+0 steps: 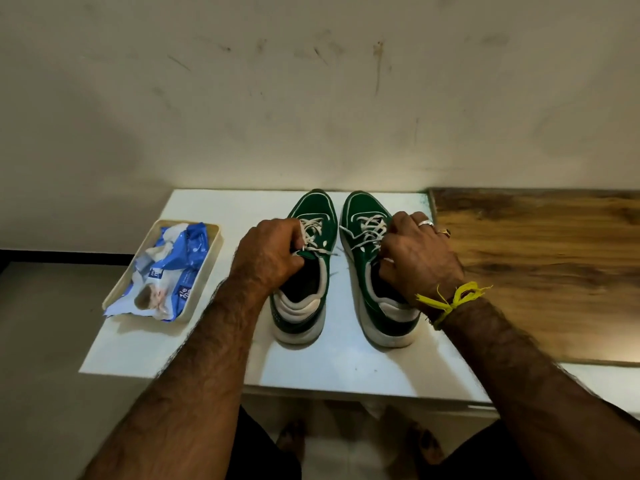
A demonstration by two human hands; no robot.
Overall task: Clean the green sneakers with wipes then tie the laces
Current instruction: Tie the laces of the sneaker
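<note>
Left hand [270,252] gripped the collar and tongue of the left sneaker [304,268], fingers curled into the opening beside the laces [311,233]. Right hand [417,258] did likewise on the right sneaker [372,271], thumb tucked inside the collar, fingers curled over the lacing. Pair stood side by side, just apart, toes toward the wall [311,98], at the middle of the white table [214,341], toes close to its far edge. Laces looked loose, untied.

Judged step: positioning or picking up the shoes; wiping apparently not begun, no wipe in either hand. Next move would call for freeing one hand and reaching left to the wipes pack [173,268], lying in a cream tray [202,282] at the table's left edge, well apart from the shoes.

Room: bare tabletop ahead of the heels toward the near edge, and between tray and left sneaker. Wooden board [536,265] adjoined the right edge, close to the right hand. Tray's near corner sat at the left edge; could be knocked off.
</note>
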